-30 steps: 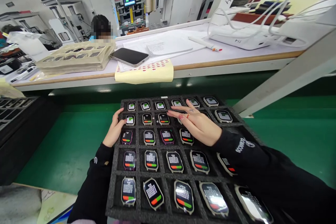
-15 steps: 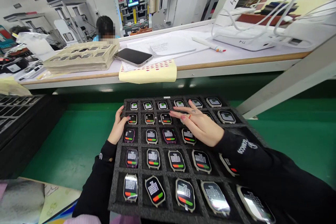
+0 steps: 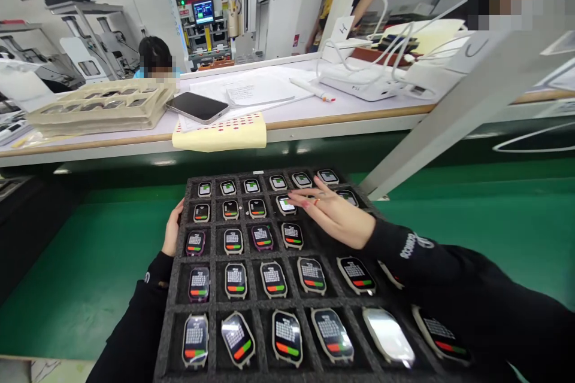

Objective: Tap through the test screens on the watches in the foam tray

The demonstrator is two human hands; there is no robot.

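Note:
A black foam tray [image 3: 264, 306] lies in front of me, with rows of lit smartwatch bodies in its compartments. At its upper left edge, my left hand [image 3: 173, 228] grips the tray's side; its fingertips are partly hidden. My right hand [image 3: 341, 214] is stretched over the second row, fingers spread and holding nothing. Its fingertips lie at the fourth smartwatch [image 3: 286, 204] of that row, whose screen shows white and green. Whether they press it, I cannot tell. Most other screens show rows of small text above a red and green bar. My right hand and forearm hide some compartments.
Beyond the tray runs a white bench [image 3: 278, 109] bearing a phone [image 3: 197, 108], papers [image 3: 258, 93], a pen [image 3: 313, 90], a beige parts tray [image 3: 101, 109] and white cabled devices [image 3: 359, 82]. A slanted metal post [image 3: 422, 131] stands at the right. Other people are beyond the bench.
My view has turned right, so the tray appears farther left. My left thumb has come off the second row's first smartwatch. My right fingertips moved from the third smartwatch to the fourth, whose screen is now white-green.

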